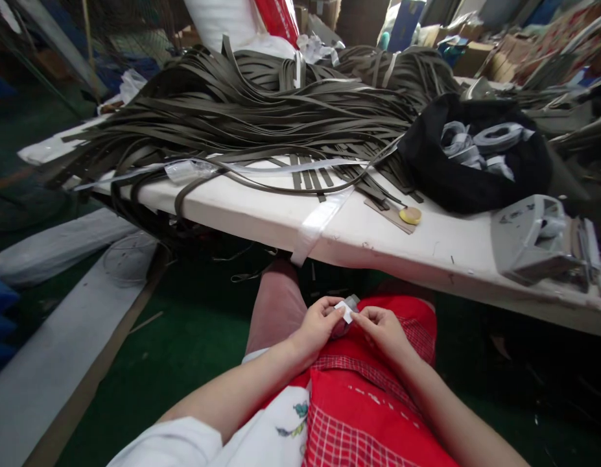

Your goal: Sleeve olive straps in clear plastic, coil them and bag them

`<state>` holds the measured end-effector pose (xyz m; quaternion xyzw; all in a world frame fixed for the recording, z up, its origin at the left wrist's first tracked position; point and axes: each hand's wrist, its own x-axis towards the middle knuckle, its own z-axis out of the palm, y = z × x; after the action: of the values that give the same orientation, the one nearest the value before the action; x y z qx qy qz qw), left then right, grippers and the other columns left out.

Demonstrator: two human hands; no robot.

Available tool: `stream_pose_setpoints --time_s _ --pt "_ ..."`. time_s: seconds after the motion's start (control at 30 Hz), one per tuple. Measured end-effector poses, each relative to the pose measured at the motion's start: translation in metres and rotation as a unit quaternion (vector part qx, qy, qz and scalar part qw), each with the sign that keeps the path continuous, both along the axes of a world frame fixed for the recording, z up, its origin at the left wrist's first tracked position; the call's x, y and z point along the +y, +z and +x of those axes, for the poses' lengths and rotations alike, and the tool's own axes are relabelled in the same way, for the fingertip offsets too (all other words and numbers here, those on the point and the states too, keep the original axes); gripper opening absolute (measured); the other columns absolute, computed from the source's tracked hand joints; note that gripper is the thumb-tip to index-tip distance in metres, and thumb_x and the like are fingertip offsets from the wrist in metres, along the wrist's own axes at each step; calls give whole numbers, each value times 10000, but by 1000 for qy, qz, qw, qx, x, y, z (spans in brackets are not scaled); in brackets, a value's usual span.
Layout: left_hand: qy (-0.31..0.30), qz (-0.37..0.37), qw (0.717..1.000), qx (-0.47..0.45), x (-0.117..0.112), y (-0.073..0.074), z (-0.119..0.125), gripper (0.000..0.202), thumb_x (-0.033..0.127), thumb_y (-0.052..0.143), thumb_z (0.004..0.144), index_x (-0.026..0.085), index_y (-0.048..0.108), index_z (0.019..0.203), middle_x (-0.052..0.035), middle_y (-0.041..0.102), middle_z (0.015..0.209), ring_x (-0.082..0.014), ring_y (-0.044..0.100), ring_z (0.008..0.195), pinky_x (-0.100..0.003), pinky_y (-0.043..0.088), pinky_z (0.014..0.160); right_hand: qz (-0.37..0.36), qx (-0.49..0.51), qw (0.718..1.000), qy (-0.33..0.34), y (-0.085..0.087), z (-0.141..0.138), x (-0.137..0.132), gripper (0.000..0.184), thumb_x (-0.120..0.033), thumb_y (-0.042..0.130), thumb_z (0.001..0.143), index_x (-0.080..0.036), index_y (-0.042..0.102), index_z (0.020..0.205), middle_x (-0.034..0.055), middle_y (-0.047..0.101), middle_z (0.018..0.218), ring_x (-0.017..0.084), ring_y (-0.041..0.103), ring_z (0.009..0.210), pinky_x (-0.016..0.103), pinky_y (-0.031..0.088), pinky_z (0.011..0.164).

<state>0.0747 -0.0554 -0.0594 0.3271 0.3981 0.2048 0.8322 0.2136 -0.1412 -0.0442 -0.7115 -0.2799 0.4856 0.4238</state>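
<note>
A small white label-like piece (345, 311) is pinched between my two hands above my lap. My left hand (323, 319) grips its left side between thumb and fingers. On the other side, the thumb and fingertips of my right hand (380, 326) are closed at its right edge. Behind it, close to the fingers, shows a greyish translucent bit (351, 301), too small to make out. Both hands rest low over a red apron (363, 402), in front of the table edge.
A white table (261, 217) spans the view, piled with long dark strips (281, 117). A black bag (475, 181) holds rolled grey-white bands. Right of it stands a tape dispenser (533, 240). A yellow roll (410, 215) lies near the edge. Clear tape (319, 224) hangs over the front.
</note>
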Motion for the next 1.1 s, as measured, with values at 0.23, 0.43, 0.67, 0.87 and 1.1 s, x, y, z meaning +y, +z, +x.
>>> stream_pose_setpoints --time_s 0.23,0.43,0.67,0.87,1.1 --pt "29 -15 999 4 5 2 -1 499 459 861 599 126 639 898 -14 669 736 -125 596 654 -244 451 654 -16 69 997 36 -15 1 1 474 -627 724 687 -167 612 673 -19 607 505 91 508 401 206 370 427" --pt "50 51 997 9 7 4 -1 453 461 815 674 131 650 936 -29 680 774 -126 598 677 -237 456 652 2 173 984 40 -17 1 6 472 -593 758 664 -132 663 702 34 692 641 93 601 516 212 464 540" --pt "-19 160 987 -2 5 11 -5 406 497 703 798 156 649 1012 -20 648 763 -133 576 615 -257 475 609 11 140 990 -9 -25 -12 23 415 -544 768 623 -159 629 558 7 626 493 116 540 424 235 444 463" --pt "-17 311 950 29 10 4 -7 351 480 619 877 207 680 1090 -119 602 1199 -245 622 1051 -326 502 917 166 183 968 -44 2 -15 31 271 -412 727 678 -199 741 845 37 719 823 227 660 842 348 503 861" --pt "-13 385 920 71 41 -12 9 487 599 665 772 233 742 1084 -143 605 1227 -304 612 1096 -372 479 994 202 -96 974 -14 21 26 47 246 -445 681 775 -214 731 840 74 650 906 266 625 861 379 514 780"
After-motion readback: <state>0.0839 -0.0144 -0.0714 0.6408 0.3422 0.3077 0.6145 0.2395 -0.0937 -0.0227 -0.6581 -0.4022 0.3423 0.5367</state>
